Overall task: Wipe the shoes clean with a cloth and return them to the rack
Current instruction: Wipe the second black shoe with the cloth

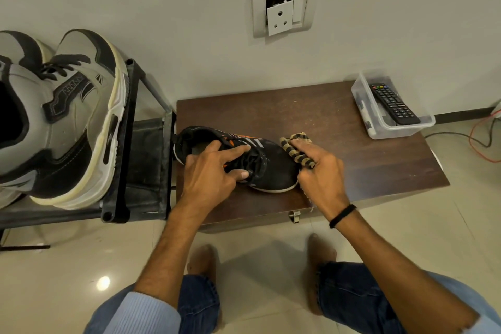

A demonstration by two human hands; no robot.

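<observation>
Nearest the camera are bare feet on the pale tiled floor and two forearms reaching forward. The left hand [214,168] lies on top of the black sneaker with orange and white stripes [276,168]. Its fingers are mostly straight, pressing down on the laced tongue and collar to steady it rather than closing round it. The right hand [322,173] is curled round a bunched tan-and-black striped cloth [296,152], which it holds against the sneaker's toe.

The sneaker sits sole-down on the low dark brown wooden table [352,144]. Its long axis runs left to right, with the heel just beside the black metal shoe rack [130,144] and the toe pointing at the cloth hand. Wiping along the upper therefore probably means drawing the cloth leftward from the toe. When the sneaker goes back, the left hand is the nearer one to the rack.

A pair of grey-and-black high-top sneakers [76,116] already stands on the rack's top shelf. At the table's far right corner is a clear plastic tub [374,127] holding a black remote control [393,103]. Beyond it, a white wall socket [284,8] hangs with a loose plate.
</observation>
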